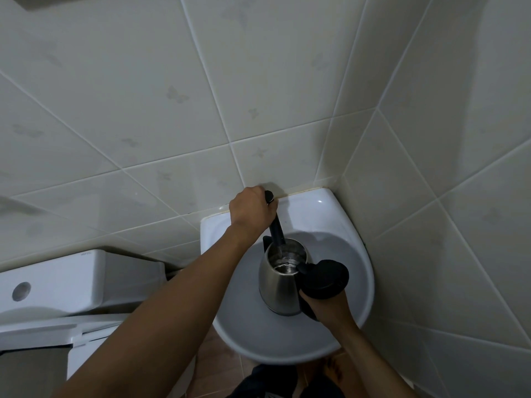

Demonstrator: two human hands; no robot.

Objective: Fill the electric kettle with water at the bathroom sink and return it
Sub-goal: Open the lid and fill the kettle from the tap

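Head view, only one there is: the steel kettle is down inside the white sink, lid flipped open, and the black tap spout points right into the mouth. You can see water coming down and a bit pooled at the bottom, so filling is underway but I'd guess it's nowhere near full.

Left hand is wrapped closed around the tap knob at the back of the basin, up against the tiled wall. Right hand is curled tight around the kettle handle, just below the open lid.

Tips for this step, imo: keep the kettle upright and the mouth centred under the spout so nothing splashes down the outside, since the base contacts shouldn't get wet. Watch the level inside, because the steel body hides it from the side. Left hand being on the knob already is good for a quick shutoff. It'll get heavier, so letting it rest on the basin probably helps.

Toilet cistern sits just left of the sink.
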